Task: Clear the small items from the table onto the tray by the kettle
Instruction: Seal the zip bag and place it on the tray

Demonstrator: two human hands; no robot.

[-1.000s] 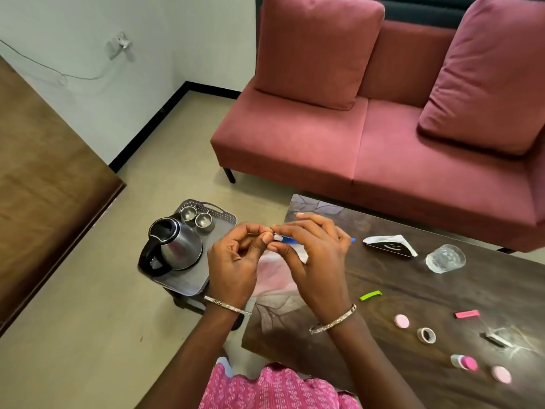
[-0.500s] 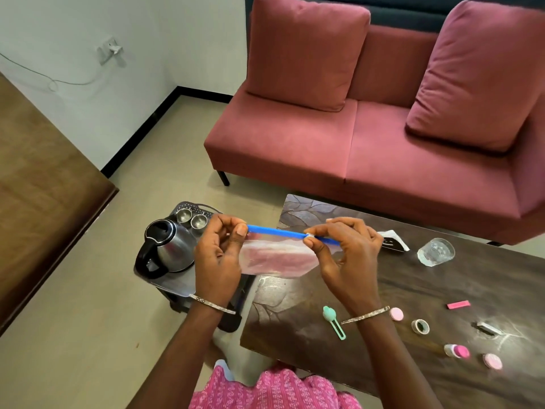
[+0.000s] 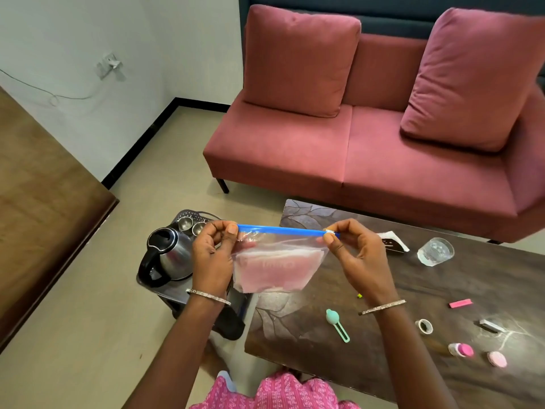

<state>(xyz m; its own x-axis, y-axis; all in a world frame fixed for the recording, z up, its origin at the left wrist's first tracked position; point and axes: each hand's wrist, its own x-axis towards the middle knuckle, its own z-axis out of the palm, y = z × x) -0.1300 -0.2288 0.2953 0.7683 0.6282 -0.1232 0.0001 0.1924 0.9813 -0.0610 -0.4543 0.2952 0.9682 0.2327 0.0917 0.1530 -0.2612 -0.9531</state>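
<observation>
Dark, leaf-patterned worktop [image 3: 442, 293], right of the shiny steel kettle [image 3: 174, 255] on its grey tray [image 3: 169, 291]. The left hand [image 3: 211, 261] and right hand [image 3: 358, 258] each pinch an end of a clear, soft zip bag [image 3: 277, 264], held taut just right of the kettle.

Only one view here, worn on the person's head and tilted forward and down. It hangs close over the near left corner of the coffee table [image 3: 442, 290], left hand [image 3: 211, 261] and right hand [image 3: 362, 261] just beneath it, kettle [image 3: 174, 255] lower left, sofa [image 3: 354, 160] facing it beyond the far edge.
</observation>
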